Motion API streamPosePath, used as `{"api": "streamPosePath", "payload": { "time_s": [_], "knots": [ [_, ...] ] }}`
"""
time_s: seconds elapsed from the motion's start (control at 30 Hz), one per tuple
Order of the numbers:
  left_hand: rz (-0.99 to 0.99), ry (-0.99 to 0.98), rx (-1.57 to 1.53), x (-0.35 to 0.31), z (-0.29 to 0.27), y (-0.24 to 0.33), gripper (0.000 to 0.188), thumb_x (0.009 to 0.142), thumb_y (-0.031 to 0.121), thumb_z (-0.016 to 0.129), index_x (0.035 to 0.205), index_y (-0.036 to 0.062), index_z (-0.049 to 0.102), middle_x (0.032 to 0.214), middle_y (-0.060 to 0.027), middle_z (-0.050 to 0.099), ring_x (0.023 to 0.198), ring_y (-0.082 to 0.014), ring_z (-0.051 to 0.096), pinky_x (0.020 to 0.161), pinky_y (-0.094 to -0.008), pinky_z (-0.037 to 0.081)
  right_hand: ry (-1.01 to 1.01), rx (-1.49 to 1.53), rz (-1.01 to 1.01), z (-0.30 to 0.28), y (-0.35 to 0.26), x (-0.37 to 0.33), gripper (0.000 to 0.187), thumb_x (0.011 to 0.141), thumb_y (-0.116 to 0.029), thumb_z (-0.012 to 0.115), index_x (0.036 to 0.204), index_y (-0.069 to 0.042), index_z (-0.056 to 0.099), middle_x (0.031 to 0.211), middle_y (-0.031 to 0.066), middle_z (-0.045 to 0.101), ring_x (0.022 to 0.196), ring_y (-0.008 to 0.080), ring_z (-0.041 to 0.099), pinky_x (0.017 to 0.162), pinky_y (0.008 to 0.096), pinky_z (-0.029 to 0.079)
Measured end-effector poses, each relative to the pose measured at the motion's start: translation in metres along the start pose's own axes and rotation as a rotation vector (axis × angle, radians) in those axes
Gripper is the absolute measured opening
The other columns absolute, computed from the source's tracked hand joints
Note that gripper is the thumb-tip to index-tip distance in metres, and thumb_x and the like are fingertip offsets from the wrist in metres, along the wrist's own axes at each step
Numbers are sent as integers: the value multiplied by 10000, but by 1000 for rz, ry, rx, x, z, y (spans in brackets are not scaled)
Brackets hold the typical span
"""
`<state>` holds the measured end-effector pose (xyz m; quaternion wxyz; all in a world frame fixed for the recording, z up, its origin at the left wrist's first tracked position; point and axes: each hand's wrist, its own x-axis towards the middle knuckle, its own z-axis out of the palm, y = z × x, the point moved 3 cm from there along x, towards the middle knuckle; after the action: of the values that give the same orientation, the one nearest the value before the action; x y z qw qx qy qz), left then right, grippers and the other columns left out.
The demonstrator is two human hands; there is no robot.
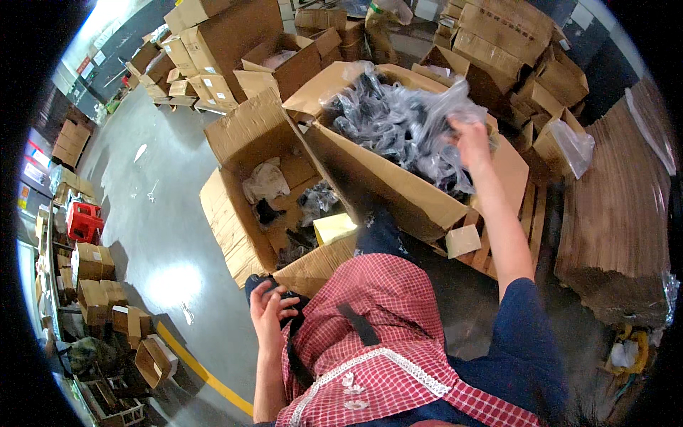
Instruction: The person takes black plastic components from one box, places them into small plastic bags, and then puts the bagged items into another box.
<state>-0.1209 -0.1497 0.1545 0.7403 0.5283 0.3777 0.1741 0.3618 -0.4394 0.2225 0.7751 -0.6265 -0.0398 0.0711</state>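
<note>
Bags (pixel 388 114) touch right hand (pixel 469 142); left hand (pixel 269 310) apart

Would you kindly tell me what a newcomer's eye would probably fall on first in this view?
Probably the heap of clear plastic bags with dark contents filling the large open carton at upper centre, with the right hand, slightly blurred, at its right side. Next might come the red checked apron at bottom centre, then the bright red plastic item at the far left.
</note>
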Motion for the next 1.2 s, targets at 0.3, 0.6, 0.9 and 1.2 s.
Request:
{"api": "streamPosePath", "payload": {
  "time_s": [0.3,0.6,0.9,1.2],
  "knots": [
    [-119,135,117,51,-40,-89,407,1005,67,527,1367,-16,362,1352,-206,478,970,-298,685,727,-379,617,-129,237,35,58,1,116,296,936,-102,634,1224,-46,595,1170,81,650,1011,270,659,761,459,621],
    [-190,9,401,76,-48,-124,221,966,127,589,1119,-23,643,985,-146,702,905,-209,704,732,-340,606,-139,-157,220,101,149,171,271,876,-50,678,1145,-70,649,1135,86,661,953,252,665,694,432,630],
    [-107,34,841,86,-54,-121,205,928,143,608,1061,7,684,897,-135,740,832,-220,732,723,-337,575,-220,-1017,-117,115,170,183,330,792,-200,692,1064,-13,699,975,195,706,789,327,714,691,461,572],
    [31,85,860,122,-50,-132,441,866,172,615,1266,15,519,1184,-251,594,1089,-418,595,930,-465,497,-156,-1716,-663,158,139,135,504,880,-229,666,1330,-53,521,1307,177,611,1196,409,579,997,491,463]
  ]
}}
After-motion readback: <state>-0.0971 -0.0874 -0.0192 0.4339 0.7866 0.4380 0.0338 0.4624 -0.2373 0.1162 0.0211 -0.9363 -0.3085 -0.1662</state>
